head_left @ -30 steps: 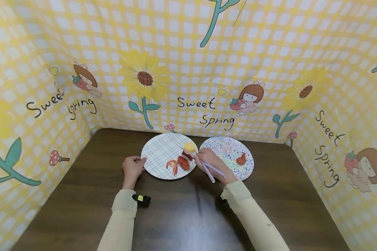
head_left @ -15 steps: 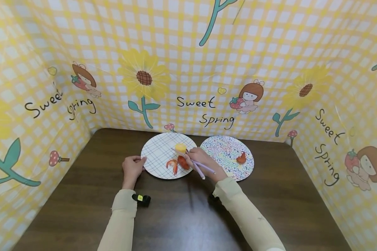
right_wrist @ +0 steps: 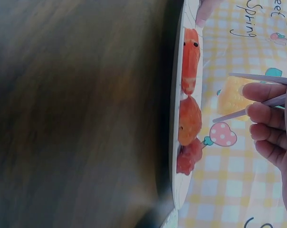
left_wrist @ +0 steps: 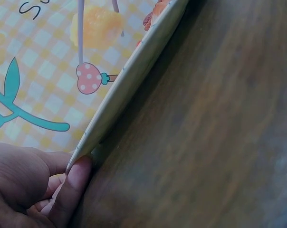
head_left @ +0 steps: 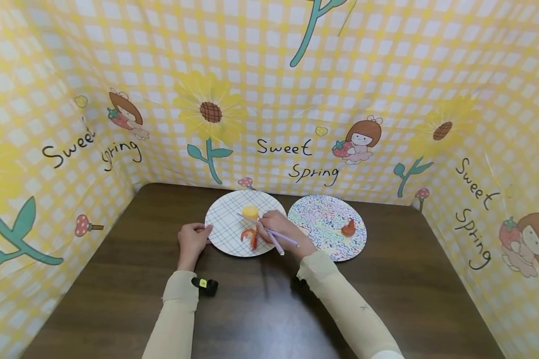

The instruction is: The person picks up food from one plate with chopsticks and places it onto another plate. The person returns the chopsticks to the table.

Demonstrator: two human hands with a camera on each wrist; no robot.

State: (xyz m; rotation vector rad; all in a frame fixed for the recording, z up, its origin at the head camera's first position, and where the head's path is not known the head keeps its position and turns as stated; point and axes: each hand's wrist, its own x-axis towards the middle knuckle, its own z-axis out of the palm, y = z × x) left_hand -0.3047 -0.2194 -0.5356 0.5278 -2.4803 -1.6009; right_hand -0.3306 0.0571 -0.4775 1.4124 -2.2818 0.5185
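My left hand [head_left: 193, 242] pinches the near-left rim of a white plate with a blue line grid [head_left: 226, 209], thumb and fingers on either side of its edge. My right hand [head_left: 278, 224] holds pale purple chopsticks [right_wrist: 260, 77] over this plate. Between their tips is a bumpy yellow food piece [right_wrist: 231, 97], raised above the plate in both wrist views. On the plate lie a red-orange shrimp [head_left: 250, 238], a rounded orange-brown food piece [right_wrist: 190, 121] and a lumpy red piece [right_wrist: 188, 159]. The right hand mostly hides the last two in the head view.
A round plate with multicoloured squiggles [head_left: 314, 214] stands just right of the grid plate, with a brown-red food piece [head_left: 348, 228] on it. Both are at the back of the dark wooden table [head_left: 251, 309], close to the yellow checked cloth wall [head_left: 278, 114].
My right hand has moved left with the chopsticks and the yellow food piece, from the grid plate's right side toward its middle. The left hand keeps its hold on the rim.
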